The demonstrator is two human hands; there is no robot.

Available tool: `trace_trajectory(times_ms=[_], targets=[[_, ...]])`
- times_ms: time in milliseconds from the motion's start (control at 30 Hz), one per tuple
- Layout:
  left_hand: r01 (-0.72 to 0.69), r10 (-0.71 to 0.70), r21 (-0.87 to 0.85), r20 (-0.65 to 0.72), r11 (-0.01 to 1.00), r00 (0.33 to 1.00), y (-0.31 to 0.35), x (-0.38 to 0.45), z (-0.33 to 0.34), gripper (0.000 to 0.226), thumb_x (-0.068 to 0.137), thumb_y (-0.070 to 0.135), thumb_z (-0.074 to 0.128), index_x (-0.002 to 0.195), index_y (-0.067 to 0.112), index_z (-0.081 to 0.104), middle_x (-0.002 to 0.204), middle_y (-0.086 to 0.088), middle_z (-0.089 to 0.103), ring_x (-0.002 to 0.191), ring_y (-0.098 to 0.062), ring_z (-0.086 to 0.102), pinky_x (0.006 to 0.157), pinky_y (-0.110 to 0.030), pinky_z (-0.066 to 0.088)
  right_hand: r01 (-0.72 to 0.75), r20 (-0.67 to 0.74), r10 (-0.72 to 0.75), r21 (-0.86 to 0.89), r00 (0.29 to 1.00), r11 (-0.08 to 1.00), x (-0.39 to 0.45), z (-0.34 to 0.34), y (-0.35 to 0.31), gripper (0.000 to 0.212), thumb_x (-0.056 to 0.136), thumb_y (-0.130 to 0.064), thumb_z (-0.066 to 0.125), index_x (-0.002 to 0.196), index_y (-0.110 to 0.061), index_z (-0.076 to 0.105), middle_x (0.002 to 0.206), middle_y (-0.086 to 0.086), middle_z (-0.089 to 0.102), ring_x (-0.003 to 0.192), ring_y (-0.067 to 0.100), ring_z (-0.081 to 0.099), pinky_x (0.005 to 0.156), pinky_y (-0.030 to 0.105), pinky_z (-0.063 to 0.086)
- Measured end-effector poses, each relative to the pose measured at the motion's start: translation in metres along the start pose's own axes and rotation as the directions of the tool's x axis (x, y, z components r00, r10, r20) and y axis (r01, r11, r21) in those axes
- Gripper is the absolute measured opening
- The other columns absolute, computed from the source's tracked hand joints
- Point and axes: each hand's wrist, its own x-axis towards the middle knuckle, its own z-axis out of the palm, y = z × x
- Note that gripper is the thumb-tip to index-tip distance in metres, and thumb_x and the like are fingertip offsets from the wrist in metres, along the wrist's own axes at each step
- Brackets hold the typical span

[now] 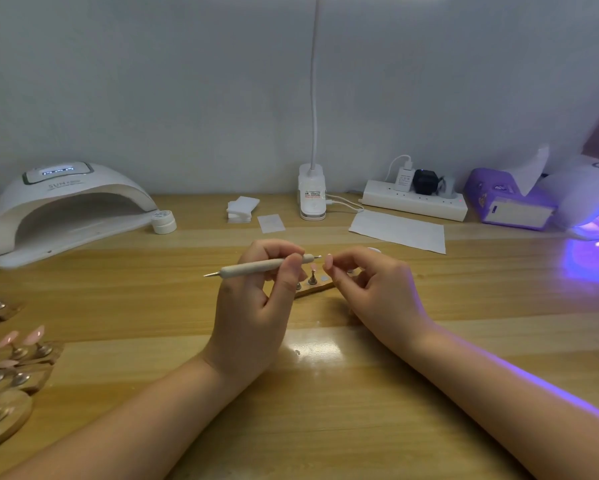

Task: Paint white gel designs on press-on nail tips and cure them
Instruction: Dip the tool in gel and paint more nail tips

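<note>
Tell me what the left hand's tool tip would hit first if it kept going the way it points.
Most likely the nail tip pinched in the right hand. The left hand holds the tool pointing right, its metal end just short of that tip. Depth is hard to judge from one view.

We look from the head, forward and down, close over the surface (325, 393), the wall (187, 81) at twelve o'clock.
</note>
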Motion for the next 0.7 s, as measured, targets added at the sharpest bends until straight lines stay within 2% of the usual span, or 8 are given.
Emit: trace_trajectory(times_ms=[100,233,367,533,700], targets=[[-0.045,0.044,0.038,0.027,0.998,0.999,-0.0003,-0.0006,0.0019,0.004,0.094,0.026,0.055,0.096,0.026,0.058,0.081,0.003,0.068,0.076,-0.009,0.067,0.067,-0.026,0.054,0.057,-0.014,-0.058,-0.037,0.998,0.998,-0.0001,0.0004,0.0,0.009,0.088,-0.009,0.069,0.094,-0.015,0.073,0.08,-0.021,0.062,0.073,-0.008,0.056,0.063,0.007,0.04],[-0.07,0.067,0.104,0.031,0.992,0.997,-0.0006,-0.0002,0.0033,0.01,0.093,0.019,0.054,0.096,0.028,0.056,0.079,0.005,0.067,0.075,-0.005,0.066,0.067,-0.016,0.051,0.116,-0.004,-0.116,-0.069,0.993,0.991,-0.0013,0.0015,0.0004,0.008,0.088,-0.009,0.069,0.094,-0.011,0.074,0.08,-0.009,0.069,0.065,-0.008,0.053,0.061,0.007,0.038],[-0.056,0.053,0.13,0.031,0.99,0.998,-0.0024,0.0002,0.0039,0.007,0.093,0.019,0.053,0.097,0.019,0.059,0.08,0.006,0.067,0.075,-0.004,0.066,0.067,-0.019,0.052,0.153,-0.005,-0.154,-0.089,0.988,0.984,-0.0013,0.0025,0.001,0.008,0.088,-0.009,0.069,0.094,-0.012,0.074,0.08,-0.007,0.071,0.058,-0.006,0.05,0.06,0.009,0.04],[-0.047,0.043,0.136,0.03,0.99,0.999,-0.0025,-0.0001,0.0029,0.009,0.093,0.017,0.053,0.098,0.015,0.06,0.08,0.001,0.067,0.074,-0.008,0.065,0.066,-0.027,0.054,0.169,-0.009,-0.17,-0.101,0.985,0.98,-0.0014,0.002,0.0019,0.008,0.088,-0.009,0.07,0.094,-0.012,0.074,0.081,-0.007,0.072,0.06,-0.007,0.051,0.061,0.008,0.04],[-0.054,0.049,0.149,0.037,0.987,0.998,-0.0028,0.0003,0.0035,0.009,0.093,0.017,0.053,0.097,0.014,0.06,0.08,0.002,0.067,0.074,-0.008,0.065,0.065,-0.024,0.053,0.177,-0.007,-0.179,-0.106,0.984,0.978,-0.0015,0.0015,0.0021,0.008,0.088,-0.009,0.069,0.094,-0.011,0.074,0.081,-0.006,0.072,0.061,-0.008,0.05,0.061,0.009,0.041]])
